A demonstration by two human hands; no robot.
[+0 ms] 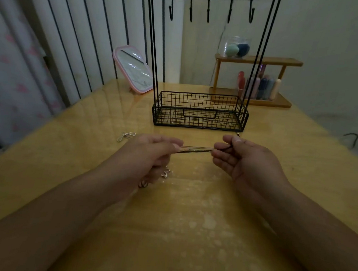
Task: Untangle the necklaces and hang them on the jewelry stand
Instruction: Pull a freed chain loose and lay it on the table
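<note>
The left hand and right hand each pinch an end of thin necklace strands, stretched taut over the glossy wooden table. Beyond stands the black wire jewelry stand, hooks bare.

Pink-framed mirror, wooden shelf, glass jar holding what look like sponges, yellow table
</note>
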